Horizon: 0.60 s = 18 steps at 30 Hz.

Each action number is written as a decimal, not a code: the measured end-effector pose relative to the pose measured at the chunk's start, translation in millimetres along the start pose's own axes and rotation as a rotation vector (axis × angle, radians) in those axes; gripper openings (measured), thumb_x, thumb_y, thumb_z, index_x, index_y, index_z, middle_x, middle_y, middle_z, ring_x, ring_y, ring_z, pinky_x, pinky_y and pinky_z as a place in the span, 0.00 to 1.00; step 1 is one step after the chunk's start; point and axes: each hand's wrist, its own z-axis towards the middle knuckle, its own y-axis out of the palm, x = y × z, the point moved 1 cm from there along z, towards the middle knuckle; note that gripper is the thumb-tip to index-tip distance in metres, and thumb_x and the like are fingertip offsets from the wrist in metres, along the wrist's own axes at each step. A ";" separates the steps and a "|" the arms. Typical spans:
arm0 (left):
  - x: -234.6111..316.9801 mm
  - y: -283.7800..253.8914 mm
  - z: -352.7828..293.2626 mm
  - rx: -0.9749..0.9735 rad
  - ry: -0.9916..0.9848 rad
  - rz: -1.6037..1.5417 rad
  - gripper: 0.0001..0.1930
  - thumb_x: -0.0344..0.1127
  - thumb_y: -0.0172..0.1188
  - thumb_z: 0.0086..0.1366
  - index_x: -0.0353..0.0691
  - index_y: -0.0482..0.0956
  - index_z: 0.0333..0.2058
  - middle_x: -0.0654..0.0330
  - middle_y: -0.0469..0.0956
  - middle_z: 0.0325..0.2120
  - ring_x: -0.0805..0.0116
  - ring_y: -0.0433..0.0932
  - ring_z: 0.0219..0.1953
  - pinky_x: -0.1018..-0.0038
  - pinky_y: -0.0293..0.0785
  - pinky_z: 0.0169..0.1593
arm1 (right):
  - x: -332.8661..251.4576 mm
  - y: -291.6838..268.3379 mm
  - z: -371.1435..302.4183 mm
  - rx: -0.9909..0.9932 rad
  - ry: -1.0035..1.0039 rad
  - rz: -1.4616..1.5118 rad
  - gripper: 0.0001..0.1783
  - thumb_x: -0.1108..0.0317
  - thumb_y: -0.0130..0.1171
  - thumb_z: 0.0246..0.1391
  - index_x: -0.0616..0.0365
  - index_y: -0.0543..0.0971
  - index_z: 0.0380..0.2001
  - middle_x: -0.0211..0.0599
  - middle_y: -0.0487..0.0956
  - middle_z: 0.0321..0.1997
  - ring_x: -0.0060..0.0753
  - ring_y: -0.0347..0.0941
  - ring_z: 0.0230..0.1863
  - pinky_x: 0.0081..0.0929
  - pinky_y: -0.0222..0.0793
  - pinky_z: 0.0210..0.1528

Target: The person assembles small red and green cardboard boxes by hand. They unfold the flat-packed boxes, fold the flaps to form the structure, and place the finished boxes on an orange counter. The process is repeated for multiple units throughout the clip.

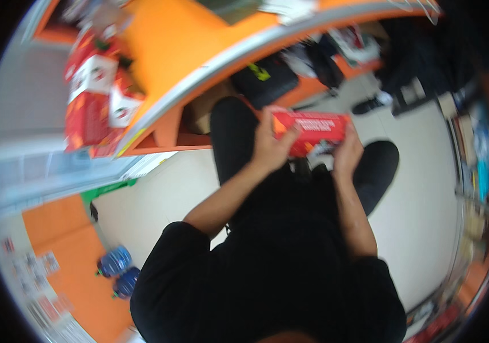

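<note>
Plainly, we see both hands closed on one red box (pixel 313 128). The left hand (pixel 273 143) grips its left end, thumb laid across the printed face; the right hand (pixel 348 151) is curled around its right end, though blur keeps us from telling how each finger sits. We find the box off the tabletop (pixel 184 43) — in the air, beyond the grey curved near edge, above the lap and between two dark-clad knees.

On the orange tabletop, we see red packages (pixel 87 108) with white panels crowded along its left edge, close to the near left corner. At its far edge, we make out some white paper (pixel 287 8). Under the near edge, we notice a black bag (pixel 264 80) with a yellow-green mark, in the shelf space (pixel 170 128) below.

Beyond that near edge, we look down on a pale floor (pixel 421 160). Past the left corner, we spot two blue bottles (pixel 120 268) side by side next to an orange panel (pixel 64 240) — well apart from the hands.
</note>
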 end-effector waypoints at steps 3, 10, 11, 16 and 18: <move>-11.4 -6.0 -19.9 0.069 -0.200 -0.028 0.20 0.39 0.66 0.63 0.43 0.68 0.48 0.52 0.79 0.39 0.63 0.80 0.43 0.66 0.76 0.47 | -13.1 1.9 -9.9 -0.133 -0.042 -0.074 0.31 0.52 0.41 0.73 0.73 0.70 0.62 0.56 0.75 0.62 0.40 0.70 0.64 0.32 0.61 0.67; 3.6 -39.5 -44.3 0.097 -0.428 -0.150 0.17 0.35 0.63 0.65 0.39 0.67 0.47 0.54 0.79 0.38 0.62 0.81 0.43 0.67 0.77 0.46 | -27.8 2.6 -37.3 -0.345 -0.176 -0.356 0.33 0.55 0.42 0.72 0.70 0.61 0.69 0.60 0.67 0.69 0.49 0.64 0.69 0.35 0.55 0.71; 5.8 -47.1 -43.6 0.096 -0.522 -0.283 0.17 0.34 0.63 0.65 0.39 0.68 0.47 0.56 0.78 0.38 0.66 0.80 0.42 0.70 0.76 0.46 | -38.3 5.5 -41.2 -0.346 -0.313 -0.393 0.33 0.55 0.42 0.72 0.69 0.59 0.70 0.60 0.65 0.70 0.50 0.63 0.70 0.37 0.55 0.71; 26.7 -76.6 -40.3 -0.097 -0.511 -0.213 0.20 0.45 0.59 0.68 0.38 0.66 0.48 0.50 0.76 0.43 0.63 0.78 0.49 0.70 0.72 0.53 | -70.3 0.5 -57.5 -0.691 -0.106 -0.161 0.31 0.52 0.40 0.74 0.64 0.59 0.69 0.53 0.65 0.66 0.42 0.63 0.67 0.35 0.55 0.69; 55.8 -88.8 -38.9 -0.147 -0.415 -0.245 0.20 0.46 0.57 0.67 0.39 0.67 0.49 0.52 0.75 0.44 0.65 0.76 0.49 0.70 0.70 0.55 | -83.9 2.1 -59.9 -0.612 -0.247 -0.137 0.28 0.54 0.42 0.72 0.66 0.64 0.63 0.56 0.66 0.63 0.47 0.63 0.65 0.39 0.53 0.69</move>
